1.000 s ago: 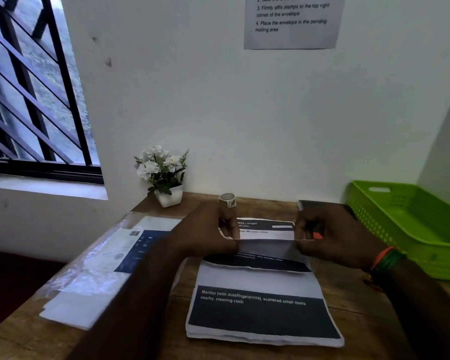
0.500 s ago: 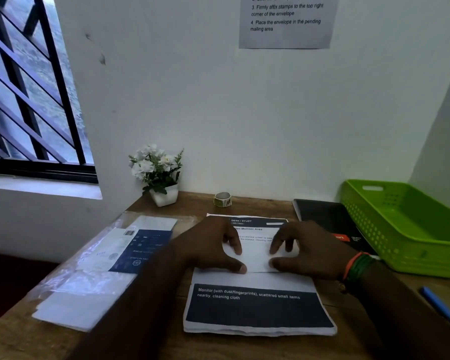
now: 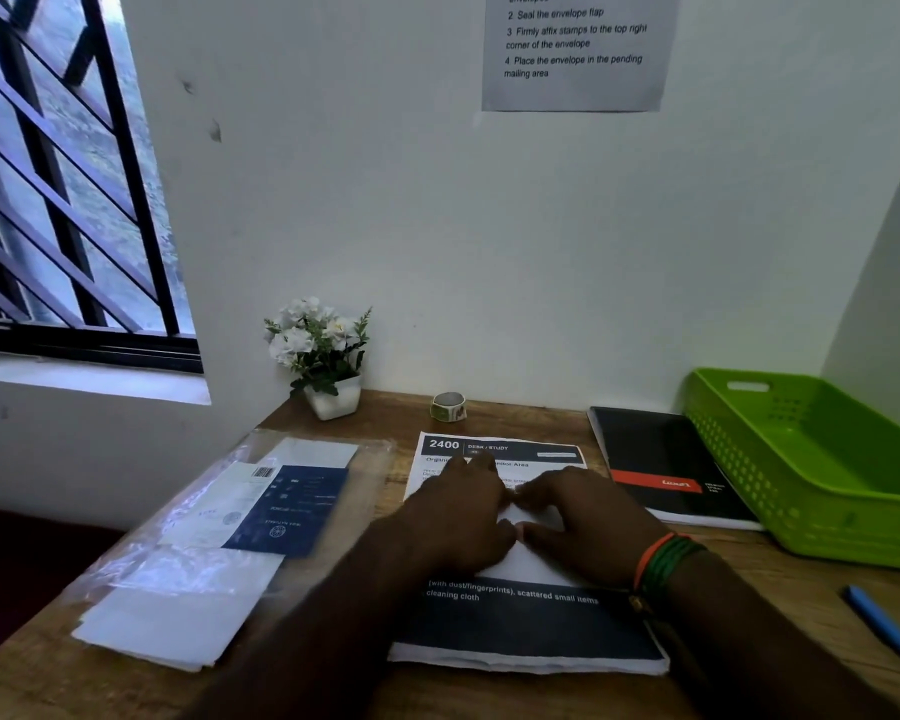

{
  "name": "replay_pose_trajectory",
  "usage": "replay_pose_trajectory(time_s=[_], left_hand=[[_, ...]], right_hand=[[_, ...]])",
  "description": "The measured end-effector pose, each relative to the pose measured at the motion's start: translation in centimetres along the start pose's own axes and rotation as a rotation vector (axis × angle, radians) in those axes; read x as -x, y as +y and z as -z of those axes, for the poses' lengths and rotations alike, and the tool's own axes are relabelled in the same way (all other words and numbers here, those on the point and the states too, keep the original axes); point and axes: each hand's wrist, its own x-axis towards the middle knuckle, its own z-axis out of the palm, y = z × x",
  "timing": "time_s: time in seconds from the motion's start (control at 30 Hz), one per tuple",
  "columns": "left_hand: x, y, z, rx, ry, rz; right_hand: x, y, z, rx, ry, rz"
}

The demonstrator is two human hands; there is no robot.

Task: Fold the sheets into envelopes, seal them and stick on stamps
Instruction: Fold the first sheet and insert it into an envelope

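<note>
At the right edge of the frame a green basket [image 3: 822, 475] is sitting on the desk [image 3: 780, 574], and nothing is showing inside it. At lower left a clear plastic bag [image 3: 219, 517] is lying flat with white and blue papers in it.

In the middle a person is pressing down on a folded sheet [image 3: 528, 558]. It is lying on top of a pile of printed sheets [image 3: 515, 631]. The left hand [image 3: 458, 517] is lying flat on the sheet with its fingers spread out, holding nothing. The right hand [image 3: 588, 522] is beside it, its fingers lightly bent and its fingertips pushing on the paper, and it is not gripping anything either. The two thumbs are almost meeting in the middle of the sheet.

A small roll [image 3: 448, 406] is standing just behind the pile, near the wall. A flower pot [image 3: 328, 356] is sitting to its left. A black notebook [image 3: 661, 465] is lying between the pile and the basket. A blue pen [image 3: 889, 631] is lying at lower right.
</note>
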Motion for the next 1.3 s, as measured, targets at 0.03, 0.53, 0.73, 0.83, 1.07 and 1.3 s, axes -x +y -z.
replay_pose_trajectory(time_s=[0.03,0.53,0.73,0.83,1.07,1.3], left_hand=[[0.0,0.1,0.1,-0.024,-0.006,0.034],[0.1,0.3,-0.4,-0.123,0.08,0.21],[-0.5,0.0,-1.0,-0.135,0.059,0.201],[-0.7,-0.1,-1.0,-0.153,0.046,0.206],[-0.7,-0.1,-1.1,-0.091,0.085,0.216],[-0.2,-0.2,-0.8,-0.065,0.168,0.21]], right_hand=[[0.0,0.0,0.0,0.003,-0.001,-0.006],[-0.3,0.2,-0.3,-0.017,-0.024,-0.011],[-0.1,-0.1,0.3,-0.03,-0.021,-0.072],[0.1,0.4,1.5,0.063,0.018,-0.141],[0.6,2.3,3.0,0.186,0.112,-0.358],[0.3,2.4,0.5,0.015,0.112,-0.202]])
